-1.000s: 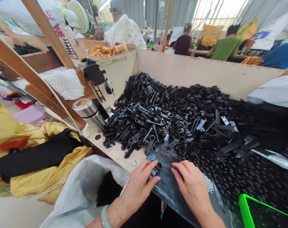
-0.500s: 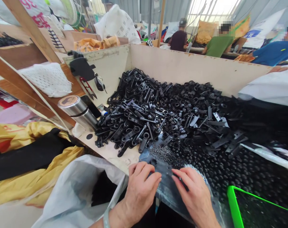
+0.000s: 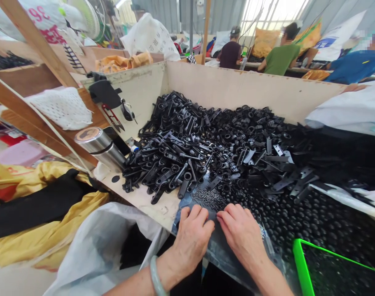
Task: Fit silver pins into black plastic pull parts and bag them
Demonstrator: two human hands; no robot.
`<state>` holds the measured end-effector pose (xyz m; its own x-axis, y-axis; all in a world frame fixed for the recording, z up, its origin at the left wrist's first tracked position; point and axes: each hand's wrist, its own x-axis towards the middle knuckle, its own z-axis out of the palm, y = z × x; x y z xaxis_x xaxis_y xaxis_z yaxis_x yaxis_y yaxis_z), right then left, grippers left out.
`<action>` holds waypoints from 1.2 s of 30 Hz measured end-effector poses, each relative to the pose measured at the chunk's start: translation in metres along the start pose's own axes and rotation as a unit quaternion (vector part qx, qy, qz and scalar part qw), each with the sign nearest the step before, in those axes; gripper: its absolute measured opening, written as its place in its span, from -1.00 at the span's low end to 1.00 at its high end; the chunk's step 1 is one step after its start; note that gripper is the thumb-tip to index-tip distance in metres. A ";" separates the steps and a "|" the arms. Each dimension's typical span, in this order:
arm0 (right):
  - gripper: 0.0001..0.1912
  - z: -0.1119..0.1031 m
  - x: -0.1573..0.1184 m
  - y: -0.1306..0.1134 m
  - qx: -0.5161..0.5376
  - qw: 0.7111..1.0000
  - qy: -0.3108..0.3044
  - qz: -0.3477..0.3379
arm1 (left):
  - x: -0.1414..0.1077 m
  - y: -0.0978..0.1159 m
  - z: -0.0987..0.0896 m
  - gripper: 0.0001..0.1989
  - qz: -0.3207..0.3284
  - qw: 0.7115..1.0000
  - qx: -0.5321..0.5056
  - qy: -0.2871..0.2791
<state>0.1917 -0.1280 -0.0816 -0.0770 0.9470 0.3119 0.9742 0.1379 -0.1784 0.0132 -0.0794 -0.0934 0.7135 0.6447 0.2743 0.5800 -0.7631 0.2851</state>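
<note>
My left hand [image 3: 193,236] rests over the blue-grey sheet [image 3: 216,250] with its fingers curled closed; whatever lies under them is hidden. Close by on the right, my right hand [image 3: 241,232] pinches thumb and fingertips together, with nothing that I can make out between them. The two hands are a small gap apart. Just beyond the fingertips is a heap of tiny grey metal pieces [image 3: 208,198]. Farther back lie a pile of long black plastic parts with ring ends [image 3: 165,164] and many short black ring parts [image 3: 239,127].
Black round pieces [image 3: 286,222] spread to the right, with a green-rimmed tray [image 3: 298,261] in front of them. A steel flask [image 3: 110,154] and red-handled snips [image 3: 111,117] are at the left wall. A white sack [image 3: 91,242] hangs at front left. Several people work beyond the bin wall [image 3: 252,84].
Both hands have shifted slightly forward. My right hand's fingers have come together and moved nearer the metal pieces; my left fingers have curled in. The black ring by my left hand is now out of sight.
</note>
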 end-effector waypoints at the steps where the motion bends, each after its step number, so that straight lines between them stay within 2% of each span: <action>1: -0.74 -0.002 -0.001 0.000 0.013 1.000 0.001 0.007 | -0.001 -0.001 0.001 -0.88 0.006 1.000 0.001 -0.001; 4: -0.81 -0.013 -0.011 -0.003 0.146 0.986 0.024 0.075 | -0.002 -0.004 -0.002 -0.89 0.026 1.000 -0.007 -0.007; 6: -0.85 -0.020 -0.020 -0.009 0.272 0.950 0.049 0.144 | -0.001 -0.004 -0.010 -0.88 0.019 0.998 -0.054 0.001; 8: -0.87 -0.025 -0.029 -0.018 0.361 0.908 0.082 0.196 | 0.001 -0.002 -0.024 -0.86 -0.031 0.986 -0.162 0.007; 9: -0.88 -0.027 -0.032 -0.023 0.393 0.889 0.099 0.212 | 0.002 0.000 -0.032 -0.85 -0.072 0.970 -0.232 0.001; 10: -0.88 -0.027 -0.034 -0.027 0.419 0.873 0.114 0.223 | 0.002 0.002 -0.040 -0.85 -0.120 0.944 -0.306 -0.015; 12: -0.90 -0.026 -0.036 -0.036 0.457 0.850 0.129 0.227 | 0.001 0.006 -0.052 -0.83 -0.215 0.870 -0.439 -0.060; 14: -0.91 -0.023 -0.034 -0.042 0.481 0.841 0.124 0.216 | -0.002 0.010 -0.057 -0.80 -0.280 0.791 -0.535 -0.096; 15: -0.91 -0.021 -0.033 -0.045 0.489 0.839 0.119 0.208 | -0.004 0.011 -0.058 -0.79 -0.296 0.762 -0.566 -0.106; 16: -0.91 -0.020 -0.031 -0.047 0.496 0.837 0.113 0.200 | -0.006 0.012 -0.057 -0.77 -0.305 0.741 -0.588 -0.109; 18: -0.89 -0.018 -0.030 -0.051 0.504 0.836 0.102 0.191 | -0.009 0.013 -0.055 -0.74 -0.315 0.721 -0.610 -0.101; 22: -0.89 -0.016 -0.032 -0.055 0.497 0.842 0.098 0.186 | -0.013 0.014 -0.053 -0.71 -0.334 0.699 -0.627 -0.082; 26: -0.88 -0.015 -0.034 -0.056 0.474 0.856 0.108 0.175 | -0.015 0.015 -0.054 -0.67 -0.342 0.690 -0.632 -0.081; 29: -0.85 -0.019 -0.033 -0.055 0.446 0.876 0.100 0.151 | -0.017 0.016 -0.057 -0.67 -0.360 0.663 -0.652 -0.076; 32: -0.82 -0.023 -0.034 -0.054 0.381 0.913 0.106 0.102 | -0.017 0.017 -0.058 -0.71 -0.381 0.638 -0.665 -0.070; 34: -0.83 -0.025 -0.035 -0.054 0.345 0.928 0.117 0.079 | -0.017 0.018 -0.058 -0.75 -0.389 0.638 -0.661 -0.070; 36: -0.85 -0.025 -0.038 -0.053 0.337 0.930 0.121 0.084 | -0.016 0.019 -0.058 -0.78 -0.392 0.639 -0.658 -0.068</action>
<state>0.1479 -0.1785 -0.0605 0.1948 0.8897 0.4128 0.6073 0.2211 -0.7631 -0.0095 -0.1017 -0.0393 0.4867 0.7279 -0.4829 0.0108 0.5478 0.8366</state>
